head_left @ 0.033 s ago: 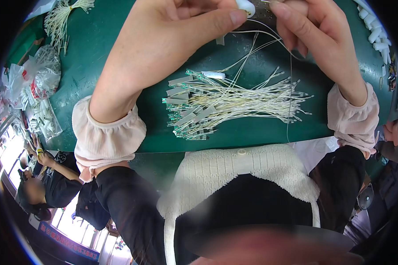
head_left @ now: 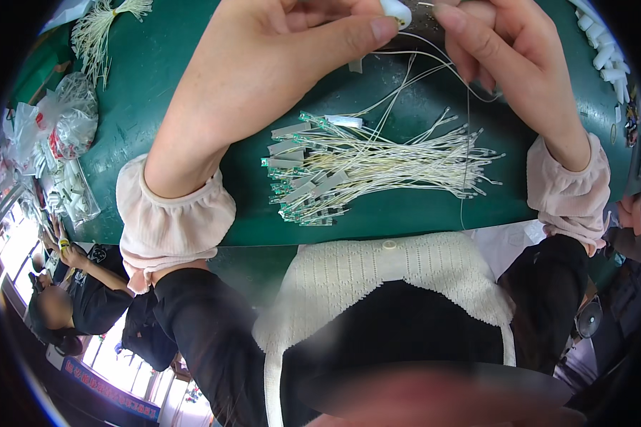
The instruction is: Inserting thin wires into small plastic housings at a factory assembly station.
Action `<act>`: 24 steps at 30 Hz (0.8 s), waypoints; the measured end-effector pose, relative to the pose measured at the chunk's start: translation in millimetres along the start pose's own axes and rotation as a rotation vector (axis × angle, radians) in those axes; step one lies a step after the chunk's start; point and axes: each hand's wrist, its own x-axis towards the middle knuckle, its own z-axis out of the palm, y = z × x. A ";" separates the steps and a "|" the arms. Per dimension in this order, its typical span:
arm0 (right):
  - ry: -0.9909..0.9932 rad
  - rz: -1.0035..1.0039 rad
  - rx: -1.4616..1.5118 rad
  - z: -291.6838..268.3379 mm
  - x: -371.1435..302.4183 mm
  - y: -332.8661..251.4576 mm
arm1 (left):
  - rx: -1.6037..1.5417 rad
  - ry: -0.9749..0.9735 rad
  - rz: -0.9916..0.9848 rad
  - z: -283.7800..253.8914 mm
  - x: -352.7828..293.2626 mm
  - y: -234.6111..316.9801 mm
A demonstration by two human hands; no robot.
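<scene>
Near the top edge, my left hand (head_left: 271,67) pinches a small, rounded white plastic piece (head_left: 397,13) between thumb and fingers. Opposite it, my right hand (head_left: 513,60) is closed on a thin white wire (head_left: 425,5), whose short tip points toward the white piece, with a small gap between them. Pale wires (head_left: 434,50) loop below both hands. Closer to me on the table lies a bundle of cream-coloured wires (head_left: 399,160) with small green circuit boards (head_left: 299,192) and grey tabs at the left end. The fingertips of both hands are partly cut off or hidden.
The green table (head_left: 157,64) has a second wire bundle (head_left: 96,39) at far left. Clear plastic bags of white parts (head_left: 68,185) lie along the left edge. White tubular pieces (head_left: 605,53) are heaped at far right. Another person (head_left: 85,292) sits at lower left.
My right hand and the wire tip have shifted very slightly. The wire loop below that hand shows a little more. My left hand stays in place.
</scene>
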 end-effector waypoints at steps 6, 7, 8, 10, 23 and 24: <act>-0.048 -0.053 -0.238 12.7 2.5 -15.8 | -0.029 -0.318 0.412 -28.9 9.8 -42.3; 0.001 -0.149 -0.498 20.9 0.6 -22.3 | -0.010 -0.310 0.397 -28.0 10.3 -43.0; 0.048 -0.255 -0.757 25.9 -0.3 -27.4 | -0.004 -0.310 0.400 -27.9 8.6 -41.9; 0.029 -0.329 -0.835 21.3 -6.3 -13.9 | 0.061 -0.309 0.419 -28.8 3.6 -38.4; 0.195 -0.571 -0.735 9.0 -3.7 13.5 | 0.210 -0.410 0.560 -36.1 14.1 -49.0; 0.157 -0.431 -0.609 8.8 -3.4 6.9 | 0.197 -0.382 0.568 -36.5 14.1 -49.3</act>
